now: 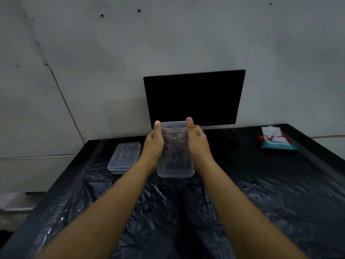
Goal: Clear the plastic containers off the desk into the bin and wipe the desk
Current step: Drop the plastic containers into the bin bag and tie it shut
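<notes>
No legible text, perhaps from blur.

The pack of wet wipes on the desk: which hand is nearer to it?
Right. The right hand grips the clear container on the side toward the wipes pack, though well apart from it; the left hand grips the container's far side.

Behind the raised hands, a dark monitor (194,99) stands against the wall and blocks the back of the counter (308,184). A lidded clear container (124,156) lies back-left, a wipes packet (276,141) back-right. Between these and across the near half lies only crinkled black plastic sheeting (177,212).
</notes>
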